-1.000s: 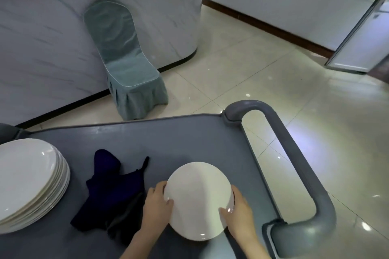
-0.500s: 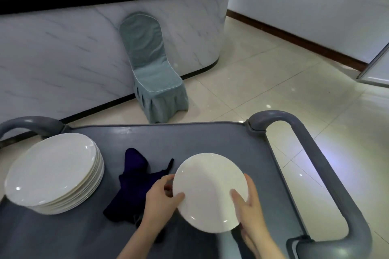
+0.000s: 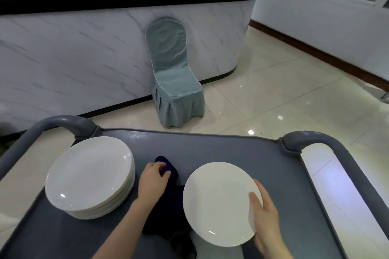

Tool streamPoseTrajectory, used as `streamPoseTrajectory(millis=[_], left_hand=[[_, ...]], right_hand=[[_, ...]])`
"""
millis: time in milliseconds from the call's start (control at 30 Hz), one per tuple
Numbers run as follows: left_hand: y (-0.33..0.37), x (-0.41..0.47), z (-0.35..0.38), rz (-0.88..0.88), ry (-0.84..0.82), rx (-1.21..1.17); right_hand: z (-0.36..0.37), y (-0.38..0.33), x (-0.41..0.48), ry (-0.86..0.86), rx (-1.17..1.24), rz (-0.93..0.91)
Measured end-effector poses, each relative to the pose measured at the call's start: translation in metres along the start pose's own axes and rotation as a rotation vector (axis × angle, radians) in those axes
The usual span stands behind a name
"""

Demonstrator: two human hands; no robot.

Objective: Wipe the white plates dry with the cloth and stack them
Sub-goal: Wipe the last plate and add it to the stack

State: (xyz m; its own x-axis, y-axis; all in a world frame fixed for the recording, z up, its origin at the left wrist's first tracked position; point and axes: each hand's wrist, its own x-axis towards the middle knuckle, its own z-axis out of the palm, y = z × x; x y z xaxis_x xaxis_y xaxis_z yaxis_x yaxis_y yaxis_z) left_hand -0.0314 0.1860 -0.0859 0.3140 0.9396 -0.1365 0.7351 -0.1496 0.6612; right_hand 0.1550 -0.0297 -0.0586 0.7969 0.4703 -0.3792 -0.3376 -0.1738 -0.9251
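Note:
A single white plate [image 3: 216,202] is held tilted above the grey cart top [image 3: 210,147]; my right hand [image 3: 265,216] grips its right rim, thumb on the face. My left hand [image 3: 152,183] has its fingers closed on the dark blue cloth [image 3: 168,169], which lies crumpled between the plate and a stack of several white plates [image 3: 90,174] at the cart's left. Another white plate's edge [image 3: 212,248] shows below the held one.
Raised grey cart handles stand at the far left [image 3: 61,124] and the right [image 3: 328,143]. Beyond the cart are a teal covered chair [image 3: 174,82], a marble-fronted counter [image 3: 84,59] and tiled floor [image 3: 284,94].
My left hand has let go of the plate's left rim and moved left onto the cloth. The right hand alone holds the plate. The view has tilted up and swung left.

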Motion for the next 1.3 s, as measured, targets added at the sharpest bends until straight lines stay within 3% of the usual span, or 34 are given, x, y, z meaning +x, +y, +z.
streamPoseTrajectory(millis=[167, 367, 600, 700, 800, 867, 933, 967, 1000, 1100, 1133, 1300], left_hand=[[0.003, 0.029, 0.018, -0.033, -0.279, 0.267], [-0.002, 0.043, 0.02, 0.024, -0.241, 0.263], [0.043, 0.024, -0.02, -0.086, -0.202, -0.615], [0.077, -0.002, -0.05, 0.036, -0.31, -0.865], [0.098, -0.034, -0.066, 0.229, -0.541, -1.009], [0.103, -0.051, -0.068, 0.325, -0.696, -0.911], [0.102, -0.061, -0.063, 0.366, -0.824, -0.656], [0.099, -0.064, -0.059, 0.384, -0.809, -0.519], [0.095, -0.065, -0.054, 0.416, -0.699, -0.389], [0.082, -0.064, -0.046, 0.528, -0.168, -0.103], [0.077, -0.065, -0.042, 0.532, -0.095, -0.02], [0.057, -0.094, -0.021, 0.681, -0.146, 0.327]], right_hand=[[0.009, 0.0, 0.001, 0.019, -0.021, -0.031], [0.011, -0.003, 0.004, 0.048, -0.038, -0.049], [0.021, -0.007, -0.001, 0.01, -0.063, -0.079], [0.026, -0.008, -0.004, -0.011, -0.119, -0.111], [0.03, -0.012, -0.005, -0.023, -0.119, -0.136], [0.03, -0.016, -0.006, -0.013, -0.101, -0.149], [0.029, -0.021, -0.006, 0.0, -0.08, -0.15], [0.029, -0.024, -0.007, 0.005, -0.065, -0.147], [0.028, -0.026, -0.009, 0.007, -0.05, -0.145], [0.027, -0.03, -0.014, 0.009, 0.009, -0.146], [0.027, -0.03, -0.015, 0.013, 0.034, -0.135], [0.026, -0.036, -0.02, 0.057, 0.127, -0.154]])
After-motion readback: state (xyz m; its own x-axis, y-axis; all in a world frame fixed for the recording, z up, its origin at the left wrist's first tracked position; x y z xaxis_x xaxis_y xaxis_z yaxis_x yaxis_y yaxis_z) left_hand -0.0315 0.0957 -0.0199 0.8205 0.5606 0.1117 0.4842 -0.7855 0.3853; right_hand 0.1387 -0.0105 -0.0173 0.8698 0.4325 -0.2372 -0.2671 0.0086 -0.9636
